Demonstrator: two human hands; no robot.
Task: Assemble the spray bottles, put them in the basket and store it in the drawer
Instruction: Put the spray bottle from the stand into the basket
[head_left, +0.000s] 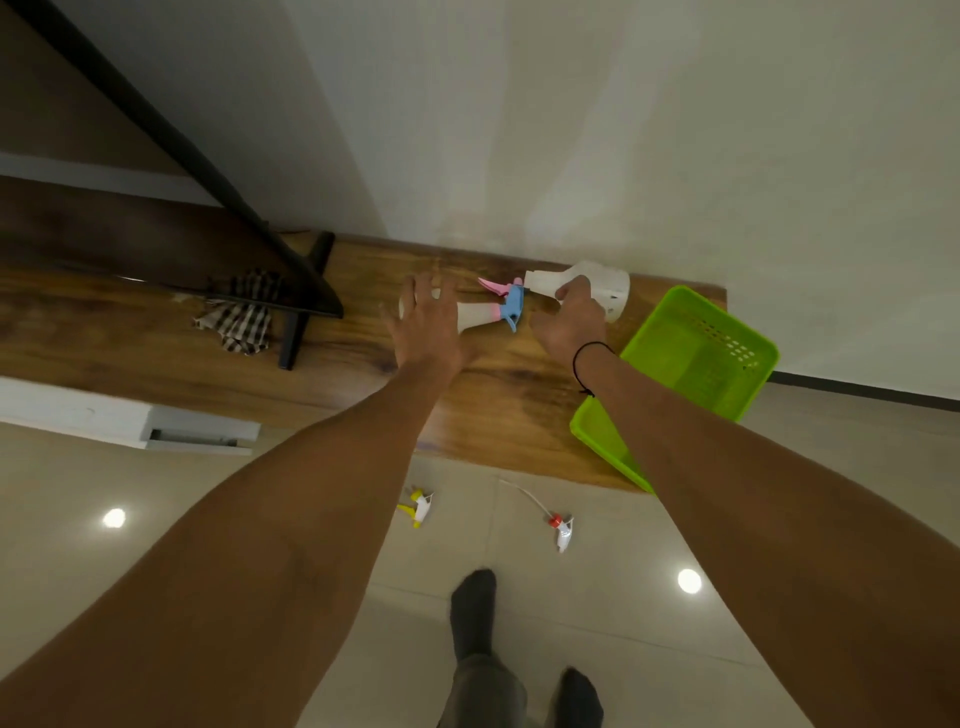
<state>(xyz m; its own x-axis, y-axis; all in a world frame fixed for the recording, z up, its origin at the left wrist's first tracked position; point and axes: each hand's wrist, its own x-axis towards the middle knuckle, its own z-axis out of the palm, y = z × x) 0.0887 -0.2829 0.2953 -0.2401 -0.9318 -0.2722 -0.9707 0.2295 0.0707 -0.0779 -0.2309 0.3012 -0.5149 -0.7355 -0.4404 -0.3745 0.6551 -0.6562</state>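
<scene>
Right hand (569, 317) clamped on far white bottle (597, 288) | left hand (428, 322) spread open over blue-headed bottle (483, 314) | risk: lying bottles are knocked off wooden top (363, 364) toward fallen trigger heads (418, 506)

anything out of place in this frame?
Yes. Two spray heads lie on the floor below the wooden shelf: a yellow spray head and a red spray head with its dip tube trailing. The green basket overhangs the shelf's edge.
</scene>
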